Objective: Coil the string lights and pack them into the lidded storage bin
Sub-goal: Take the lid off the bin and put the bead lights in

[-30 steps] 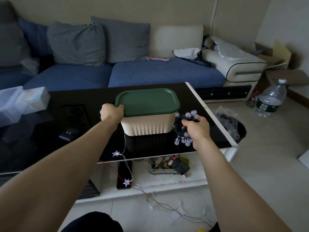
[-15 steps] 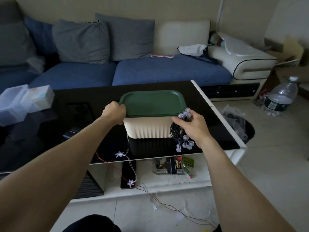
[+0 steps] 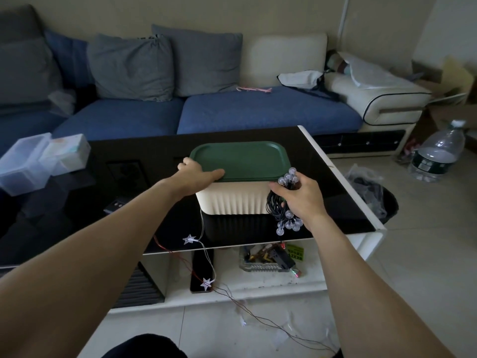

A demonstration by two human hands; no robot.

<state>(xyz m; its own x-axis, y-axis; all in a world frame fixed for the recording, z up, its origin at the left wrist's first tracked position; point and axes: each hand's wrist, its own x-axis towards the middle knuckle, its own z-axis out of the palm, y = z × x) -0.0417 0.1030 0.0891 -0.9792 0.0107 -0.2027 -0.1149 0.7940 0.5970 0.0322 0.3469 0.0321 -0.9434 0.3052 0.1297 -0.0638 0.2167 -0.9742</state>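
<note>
String lights [image 3: 285,200], already bundled, sit in the right hand [image 3: 303,198], whose fingers are curled round the dark wire with clear round bulbs bunched above and below the fist. That bundle hangs just beside the right end of the storage bin [image 3: 232,198], touching or nearly touching its ribbed cream wall; I can't tell which. The bin stands on the black table [image 3: 154,151], green lid [image 3: 238,160] on and looking fully seated.

Over on the other side, the left hand [image 3: 197,173] is at the lid's near-left corner, thumb laid flat along the top edge, the other fingers tucked round the corner toward the rim. Whether they've got a proper purchase under the lip isn't visible.

So coiling looks finished for this strand, and the step in hand is opening the bin. Next move, as I read it: lift that corner, clear the lid away, then lower the bundle in without letting loops spill.

One more thing: a second strand with star lights [image 3: 189,239] trails off the table edge to the floor, not yet coiled.
</note>
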